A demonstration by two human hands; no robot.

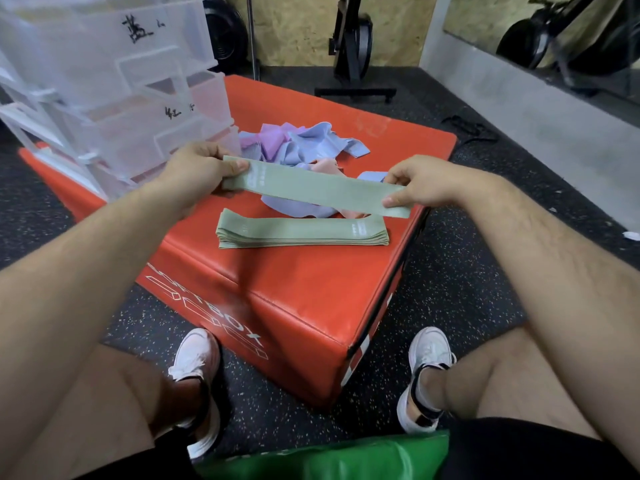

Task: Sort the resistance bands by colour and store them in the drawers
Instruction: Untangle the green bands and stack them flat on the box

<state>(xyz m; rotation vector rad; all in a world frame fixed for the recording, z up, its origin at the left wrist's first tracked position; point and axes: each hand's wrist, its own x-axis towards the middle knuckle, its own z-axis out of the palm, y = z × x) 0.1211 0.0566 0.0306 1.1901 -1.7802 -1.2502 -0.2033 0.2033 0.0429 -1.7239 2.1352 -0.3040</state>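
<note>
I hold a flat green resistance band [313, 188] stretched level between both hands above the red soft box [294, 289]. My left hand [199, 171] pinches its left end, my right hand [420, 183] pinches its right end. Just below it, a neat stack of several green bands [301, 232] lies on the box top. Behind the held band sits a loose heap of blue, purple and pink bands [298, 147]. The clear plastic drawer unit [114, 91] with handwritten labels stands on the box's left rear.
The box sits on speckled black gym flooring [467, 271]. An exercise machine stand [353, 57] is behind it and a grey wall ledge [540, 126] runs along the right. My feet in white shoes [197, 362] flank the box's near corner; a green cushion [329, 459] is under me.
</note>
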